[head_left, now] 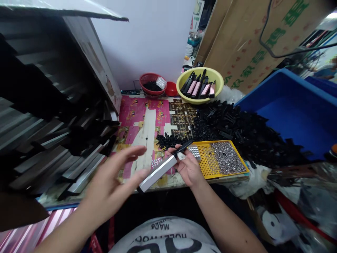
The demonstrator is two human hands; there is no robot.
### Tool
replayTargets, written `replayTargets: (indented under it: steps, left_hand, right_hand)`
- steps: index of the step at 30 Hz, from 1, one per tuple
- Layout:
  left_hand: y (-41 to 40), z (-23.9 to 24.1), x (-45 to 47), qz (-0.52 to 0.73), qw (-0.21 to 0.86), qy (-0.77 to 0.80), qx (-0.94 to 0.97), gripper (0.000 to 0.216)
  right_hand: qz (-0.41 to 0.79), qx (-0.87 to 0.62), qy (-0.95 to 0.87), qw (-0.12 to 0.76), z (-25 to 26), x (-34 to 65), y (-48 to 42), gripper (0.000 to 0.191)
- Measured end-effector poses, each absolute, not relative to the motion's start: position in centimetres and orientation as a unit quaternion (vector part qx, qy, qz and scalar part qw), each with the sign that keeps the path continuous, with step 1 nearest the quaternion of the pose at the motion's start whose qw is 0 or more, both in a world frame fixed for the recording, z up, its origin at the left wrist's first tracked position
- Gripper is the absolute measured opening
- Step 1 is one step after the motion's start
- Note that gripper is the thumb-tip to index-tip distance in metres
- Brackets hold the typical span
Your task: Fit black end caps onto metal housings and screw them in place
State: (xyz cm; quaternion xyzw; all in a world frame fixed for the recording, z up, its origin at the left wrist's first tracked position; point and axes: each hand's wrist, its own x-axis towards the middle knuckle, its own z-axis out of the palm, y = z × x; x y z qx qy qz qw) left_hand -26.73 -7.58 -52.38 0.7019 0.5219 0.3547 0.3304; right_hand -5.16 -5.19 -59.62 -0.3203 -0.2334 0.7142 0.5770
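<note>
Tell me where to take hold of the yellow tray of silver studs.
Put your grip on the near long rim of the yellow tray, coming from the person's side. That rim is straight and free, while black plastic pieces crowd the far rim. The tray looks shallow and full of loose silver studs, so keeping it level seems wise.

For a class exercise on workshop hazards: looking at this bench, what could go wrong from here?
The right hand grips a silver bar by its black end alone, so it could slip and drop past the bench edge. The yellow tray of small silver pieces sits close by that hand; a knock might spill them. The heap of loose black pieces touches the tray, so pieces could mix.
</note>
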Motion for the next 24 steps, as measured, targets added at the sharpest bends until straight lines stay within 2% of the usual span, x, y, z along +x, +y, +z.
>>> replayTargets:
  steps: [2,5,7,11,16,21,24]
  left_hand:
    - [-6.7,-54.0,-25.6,0.291,0.361,0.498,0.732,0.059]
    - [-6.9,-56.4,-25.0,0.249,0.411,0.468,0.741,0.050]
    - [-7.4,-57.3,-25.2,0.248,0.480,0.470,0.698,0.044]
    - [-8.3,-57.3,-25.4,0.237,0.627,0.487,0.560,0.048]
    - [-8.6,-57.5,-25.1,0.229,0.669,0.483,0.515,0.051]
    - [-8.7,-58.4,-25.2,0.226,0.758,0.442,0.423,0.046]
    - [-8.4,-58.5,-25.0,0.208,0.775,0.444,0.398,0.047]
  right_hand:
    - [0.720,-0.317,-0.226,0.574,-59.7,-5.9,-5.2,0.028]
    - [0.720,-0.328,-0.227,0.568,-59.8,-6.7,-5.2,0.029]
    - [0.720,-0.342,-0.231,0.558,-59.9,-6.6,-5.2,0.030]
    - [0.705,-0.387,-0.217,0.554,-60.1,-5.3,-4.7,0.030]
    - [0.677,-0.416,-0.249,0.553,-59.8,-3.9,-4.0,0.030]
    - [0.651,-0.455,-0.311,0.522,-59.7,-3.7,-3.5,0.028]
    - [0.632,-0.477,-0.350,0.501,-60.4,-4.7,-4.0,0.028]
